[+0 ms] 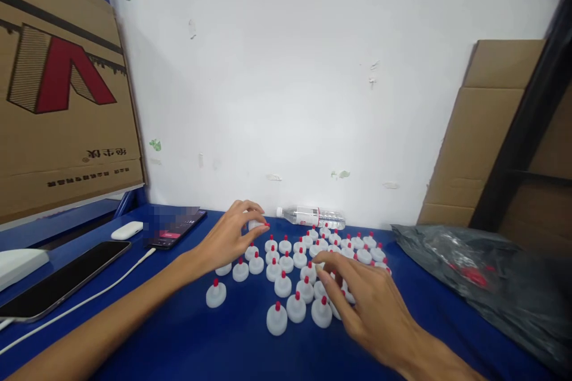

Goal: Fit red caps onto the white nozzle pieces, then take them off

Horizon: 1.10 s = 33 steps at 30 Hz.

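Note:
My left hand [239, 229] is raised over the back of the blue table, its fingers closed round a white cap with a red tip [255, 224]. The cap is partly covered by the fingers. My right hand [357, 286] reaches in low over a cluster of similar white caps [283, 284], thumb and forefinger nearly together. Something pale shows between those fingertips, too small to name. Several of the caps stand upright, red tips up, in loose rows between both hands. One cap [215, 294] sits apart, below my left wrist. Some caps are hidden behind my right hand.
A clear plastic bottle [308, 216] lies along the wall. On the left are two phones [67, 277], a small white case [127, 230] and a white cable [102, 292]. A grey plastic bag [469, 286] covers the right side. Cardboard [67, 149] stands at the left.

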### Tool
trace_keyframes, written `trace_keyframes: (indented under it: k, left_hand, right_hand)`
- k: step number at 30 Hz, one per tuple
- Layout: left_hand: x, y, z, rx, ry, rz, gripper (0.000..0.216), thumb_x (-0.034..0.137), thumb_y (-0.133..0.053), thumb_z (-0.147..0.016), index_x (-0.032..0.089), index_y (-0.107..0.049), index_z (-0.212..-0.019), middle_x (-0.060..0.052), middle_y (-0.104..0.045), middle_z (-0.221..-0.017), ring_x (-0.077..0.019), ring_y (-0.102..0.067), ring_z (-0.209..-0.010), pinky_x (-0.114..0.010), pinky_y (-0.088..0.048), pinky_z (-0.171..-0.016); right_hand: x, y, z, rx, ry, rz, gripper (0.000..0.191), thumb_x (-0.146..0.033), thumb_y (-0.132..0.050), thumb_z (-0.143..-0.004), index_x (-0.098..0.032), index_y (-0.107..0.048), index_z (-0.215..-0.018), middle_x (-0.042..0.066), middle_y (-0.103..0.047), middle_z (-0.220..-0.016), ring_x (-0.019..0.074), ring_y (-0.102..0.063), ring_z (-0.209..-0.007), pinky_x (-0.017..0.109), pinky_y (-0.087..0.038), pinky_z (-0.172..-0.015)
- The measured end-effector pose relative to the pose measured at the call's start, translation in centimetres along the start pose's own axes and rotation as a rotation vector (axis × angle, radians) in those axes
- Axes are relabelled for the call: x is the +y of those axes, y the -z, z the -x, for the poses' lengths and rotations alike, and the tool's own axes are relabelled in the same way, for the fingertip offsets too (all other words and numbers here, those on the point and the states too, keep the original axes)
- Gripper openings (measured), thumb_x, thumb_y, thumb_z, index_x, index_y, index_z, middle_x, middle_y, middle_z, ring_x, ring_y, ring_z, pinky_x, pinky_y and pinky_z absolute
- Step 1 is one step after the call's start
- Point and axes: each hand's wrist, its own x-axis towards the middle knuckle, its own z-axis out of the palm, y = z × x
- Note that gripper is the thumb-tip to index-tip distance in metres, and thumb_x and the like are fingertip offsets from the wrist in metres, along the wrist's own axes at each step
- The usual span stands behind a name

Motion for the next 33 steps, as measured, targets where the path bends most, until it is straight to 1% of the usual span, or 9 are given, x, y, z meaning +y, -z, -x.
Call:
trace_keyframes:
  k: [3,5,7,12,15,19,23,28,33]
  left_hand:
    - [-1.0,-0.6,0.0,0.026,0.037,0.009,0.034,0.045,-0.052,-0.102,0.02,-0.076,-0.099,-0.01,-0.064,-0.114,-0.0263,-0.059,-0.105,-0.044,-0.05,-0.097]
    - [-1.2,-1.0,0.0,0.02,0.052,0.026,0.035,0.044,-0.049,-0.104,0.021,-0.075,-0.102,-0.008,-0.066,-0.108,-0.0251,-0.061,-0.101,-0.042,-0.051,-0.094]
    - [-1.2,-1.4,0.1,0.006,0.057,0.042,0.034,0.043,-0.047,-0.104,0.021,-0.073,-0.104,-0.008,-0.069,-0.106,-0.0245,-0.063,-0.101,-0.04,-0.052,-0.092]
    - [-1.5,-2.0,0.1,-0.015,0.09,0.064,0.022,0.035,-0.055,-0.098,0.022,-0.072,-0.102,-0.006,-0.076,-0.104,-0.0268,-0.07,-0.101,-0.041,-0.052,-0.091]
    - [-1.5,-1.9,0.0,-0.02,0.118,0.09,0.017,0.028,-0.057,-0.094,0.022,-0.073,-0.096,-0.006,-0.078,-0.098,-0.0264,-0.073,-0.096,-0.038,-0.054,-0.086]
    - [-0.9,-1.5,-0.1,-0.028,0.134,0.127,0.016,0.028,-0.06,-0.091,0.02,-0.074,-0.091,-0.005,-0.079,-0.093,-0.0245,-0.074,-0.091,-0.034,-0.056,-0.083]
    - [-0.3,-1.1,-0.2,-0.022,0.134,0.141,0.016,0.03,-0.062,-0.091,0.021,-0.075,-0.092,-0.004,-0.08,-0.093,-0.0237,-0.074,-0.09,-0.034,-0.056,-0.084]
    - [0.2,-1.0,-0.1,-0.005,0.12,0.138,0.019,0.031,-0.059,-0.094,0.02,-0.074,-0.094,-0.005,-0.08,-0.095,-0.024,-0.074,-0.091,-0.034,-0.057,-0.085]
    - [0.0,-1.3,0.1,-0.03,0.099,0.103,0.017,0.024,-0.057,-0.093,0.02,-0.074,-0.096,-0.003,-0.079,-0.095,-0.0235,-0.074,-0.092,-0.033,-0.056,-0.083]
  right_hand:
    - [-0.1,-0.4,0.1,0.017,0.014,0.017,0.021,-0.027,-0.045,-0.106,-0.022,-0.059,-0.121,0.002,-0.076,-0.093,0.014,-0.072,-0.07,0.025,-0.049,-0.063]
    - [-0.2,-0.5,0.2,0.017,0.022,0.021,0.022,-0.025,-0.045,-0.106,-0.023,-0.058,-0.122,0.002,-0.075,-0.093,0.014,-0.072,-0.069,0.025,-0.048,-0.063]
    - [-0.3,-0.6,0.2,0.006,0.021,0.016,0.021,-0.024,-0.046,-0.105,-0.023,-0.058,-0.122,0.001,-0.074,-0.092,0.0138,-0.071,-0.068,0.026,-0.047,-0.062]
    - [-0.4,-0.5,0.3,-0.008,0.017,0.001,0.02,-0.022,-0.045,-0.105,-0.024,-0.059,-0.12,0.0,-0.073,-0.091,0.0124,-0.066,-0.062,0.026,-0.044,-0.059]
    - [-0.6,-0.4,0.3,-0.014,0.012,-0.003,0.02,-0.021,-0.045,-0.105,-0.024,-0.059,-0.118,0.0,-0.073,-0.091,0.0115,-0.063,-0.058,0.026,-0.043,-0.058]
    - [-0.7,-0.4,0.3,-0.033,0.011,-0.017,0.02,-0.021,-0.046,-0.104,-0.024,-0.059,-0.118,-0.001,-0.072,-0.089,0.0116,-0.063,-0.058,0.026,-0.043,-0.058]
    - [-0.6,-0.5,0.4,-0.04,0.017,-0.021,0.021,-0.021,-0.046,-0.104,-0.025,-0.058,-0.12,-0.001,-0.072,-0.091,0.0137,-0.068,-0.064,0.028,-0.044,-0.061]
    - [-0.6,-0.5,0.6,-0.055,0.014,-0.029,0.023,-0.021,-0.045,-0.105,-0.025,-0.058,-0.123,0.0,-0.073,-0.095,0.0144,-0.07,-0.069,0.028,-0.046,-0.064]
    - [-0.6,-0.6,0.6,-0.068,0.021,-0.031,0.022,-0.022,-0.045,-0.105,-0.025,-0.058,-0.122,0.001,-0.074,-0.098,0.0152,-0.072,-0.071,0.028,-0.047,-0.065]
